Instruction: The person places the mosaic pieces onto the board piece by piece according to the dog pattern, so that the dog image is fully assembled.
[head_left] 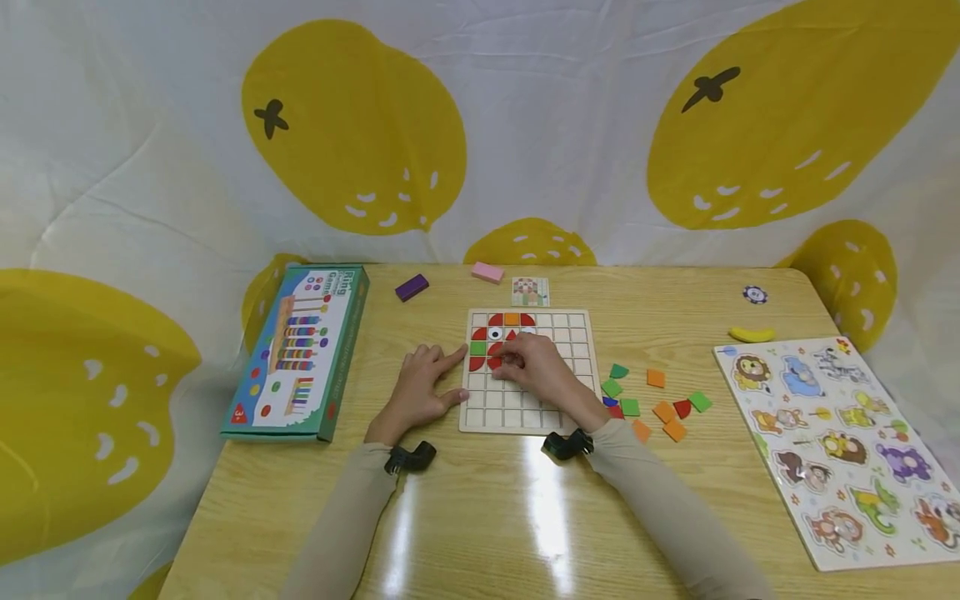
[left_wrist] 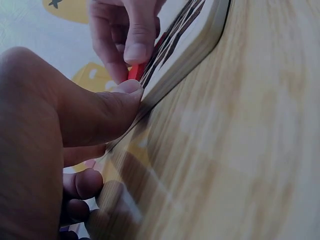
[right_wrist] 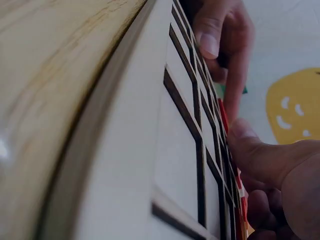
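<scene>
A wooden grid board (head_left: 498, 430) lies on the table, its upper left cells holding red curved pieces, an orange square (head_left: 512, 319), a green square (head_left: 478, 348) and an eye piece (head_left: 495, 333). Over these reaches my right hand (head_left: 536, 367), thumb and index finger pinching a red piece (left_wrist: 135, 72) low at the grid; the hand hides part of that piece and some cells. Thumb and index finger of my left hand (head_left: 426, 387) are stretched out against the board's left edge, the other fingers loosely bent beside it.
Loose orange squares (head_left: 664, 412), green and red pieces lie right of the board. A small picture card (head_left: 530, 292), pink block (head_left: 487, 272) and purple block (head_left: 412, 287) are behind. A game box (head_left: 300, 354) stands left; an animal puzzle (head_left: 806, 433) and banana (head_left: 752, 335) lie right.
</scene>
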